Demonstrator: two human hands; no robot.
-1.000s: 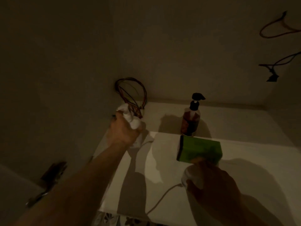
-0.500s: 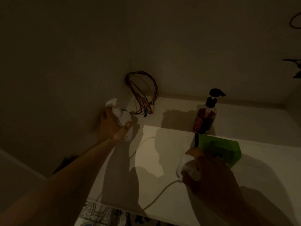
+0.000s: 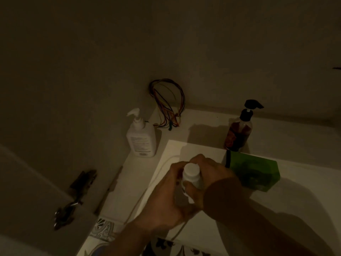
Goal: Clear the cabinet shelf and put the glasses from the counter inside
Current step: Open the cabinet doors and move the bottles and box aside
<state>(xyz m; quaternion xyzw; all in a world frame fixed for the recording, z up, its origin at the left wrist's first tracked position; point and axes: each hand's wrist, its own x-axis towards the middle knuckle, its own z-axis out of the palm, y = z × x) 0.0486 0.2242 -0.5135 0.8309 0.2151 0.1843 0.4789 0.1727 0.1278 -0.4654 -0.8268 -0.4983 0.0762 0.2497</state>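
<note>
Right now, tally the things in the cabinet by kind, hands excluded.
Pump bottles: 2, one white, one dark with a black pump
White capped bottle, held in both hands: 1
Green box: 1
Bundle of coloured wires: 1
Thin white cord: 1
Total: 6

Dim, yellowish light falls on plain pale walls (image 3: 92, 52) that meet in a corner. A bundle of coloured wires (image 3: 167, 102) hangs from the corner. Lower left, a cabinet door (image 3: 27, 191) carries a metal hinge (image 3: 73, 196); patterned tile (image 3: 103, 228) shows below.

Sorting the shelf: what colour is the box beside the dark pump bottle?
Green box, head view.
</note>
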